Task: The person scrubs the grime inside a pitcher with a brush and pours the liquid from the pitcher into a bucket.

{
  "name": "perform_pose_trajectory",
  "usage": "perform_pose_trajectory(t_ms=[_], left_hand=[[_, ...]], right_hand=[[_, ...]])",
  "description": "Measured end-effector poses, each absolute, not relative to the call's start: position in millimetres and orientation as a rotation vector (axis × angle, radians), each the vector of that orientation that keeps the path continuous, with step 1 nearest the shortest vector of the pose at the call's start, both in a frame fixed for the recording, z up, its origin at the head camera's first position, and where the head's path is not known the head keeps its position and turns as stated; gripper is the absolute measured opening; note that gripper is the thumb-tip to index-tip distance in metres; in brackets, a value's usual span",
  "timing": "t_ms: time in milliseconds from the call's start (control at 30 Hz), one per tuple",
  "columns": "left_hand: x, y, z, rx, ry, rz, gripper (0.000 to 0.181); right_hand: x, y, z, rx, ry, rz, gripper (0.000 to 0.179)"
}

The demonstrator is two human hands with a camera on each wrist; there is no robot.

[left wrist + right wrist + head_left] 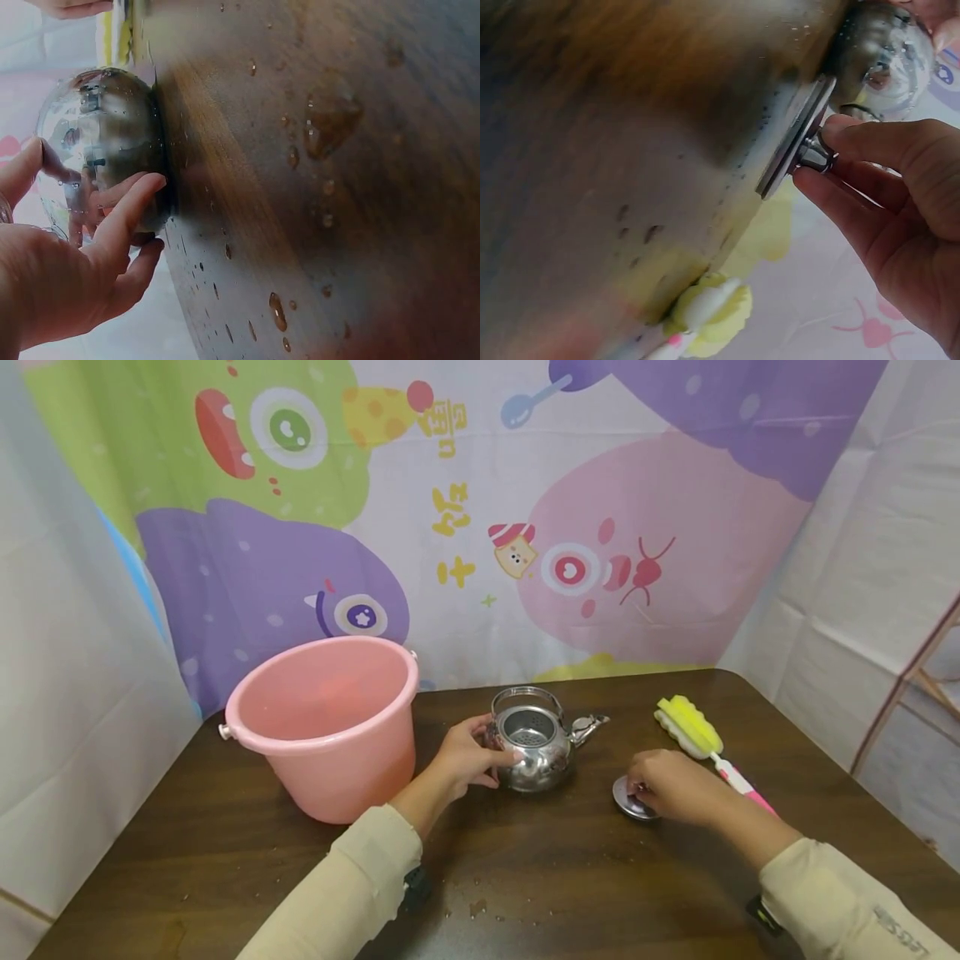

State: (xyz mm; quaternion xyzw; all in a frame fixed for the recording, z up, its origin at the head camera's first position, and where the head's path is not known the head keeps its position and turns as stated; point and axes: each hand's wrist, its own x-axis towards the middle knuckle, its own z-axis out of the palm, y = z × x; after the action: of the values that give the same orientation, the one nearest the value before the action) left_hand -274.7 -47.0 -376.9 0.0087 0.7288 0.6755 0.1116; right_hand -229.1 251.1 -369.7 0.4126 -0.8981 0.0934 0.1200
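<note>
A shiny metal teapot (542,767) stands upright and uncovered on the table, its perforated strainer (528,737) showing inside. Its hoop handle is raised, and the spout points right. My left hand (467,755) holds the pot's left side; in the left wrist view the thumb and fingers (124,214) spread around its wet, mirror-like body (120,127). To the right of the pot, my right hand (675,785) pinches the knob (816,154) of a round metal lid (630,804). The lid is at the tabletop, its edge tilted in the right wrist view.
A pink bucket (352,781) stands left of the teapot. Beyond my right hand lies a brush with a yellow and white sponge head (690,727) and a white and pink handle (738,779). Water drops (477,907) dot the dark wooden table (540,860). A printed cloth (465,635) hangs behind.
</note>
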Motion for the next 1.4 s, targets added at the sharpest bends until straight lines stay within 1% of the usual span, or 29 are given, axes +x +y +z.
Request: perform_pose_trajectory(t_ms=[233, 700, 900, 1233, 1400], left_hand=[[-274, -47, -378, 0.026, 2.135, 1.986, 0.082], [-275, -47, -377, 0.030, 2.164, 1.973, 0.082], [-276, -46, -378, 0.029, 2.166, 1.970, 0.082], [-276, -47, -378, 0.027, 2.157, 1.982, 0.081], [-276, -46, -379, 0.028, 2.150, 1.988, 0.081]], right_hand=[[-231, 256, -376, 1.184, -2.680, 0.250, 0.021], [-229, 254, -372, 1.110, -2.752, 0.211, 0.017], [-228, 245, -360, 1.102, -2.725, 0.166, 0.018], [-230, 215, -330, 1.201, -2.634, 0.189, 0.031], [-233, 200, -320, 1.251, -2.596, 0.218, 0.033]])
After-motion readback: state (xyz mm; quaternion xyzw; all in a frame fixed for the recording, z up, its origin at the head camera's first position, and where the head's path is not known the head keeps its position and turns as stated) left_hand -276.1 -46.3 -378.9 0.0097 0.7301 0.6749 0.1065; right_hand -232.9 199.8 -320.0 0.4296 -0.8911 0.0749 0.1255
